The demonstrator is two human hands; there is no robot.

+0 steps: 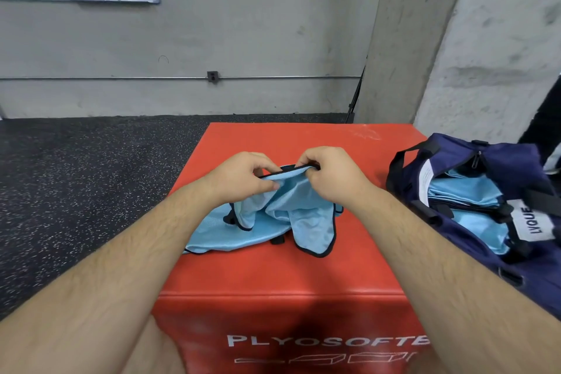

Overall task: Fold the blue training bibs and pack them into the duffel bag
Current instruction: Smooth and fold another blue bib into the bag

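A light blue training bib [267, 222] with black trim lies crumpled on the red plyo box [273, 276]. My left hand [239, 179] and my right hand [328, 174] both pinch its upper black-trimmed edge, lifted a little above the box, close together. The rest of the bib hangs and spreads toward me. At the right stands a navy duffel bag [510, 167], unzipped, with folded light blue bibs [464, 194] inside it.
The red box's left edge drops to a black speckled rubber floor [91, 176]. A concrete wall and pillar [485, 55] stand behind. A dark object [543, 121] sits at the far right behind the bag.
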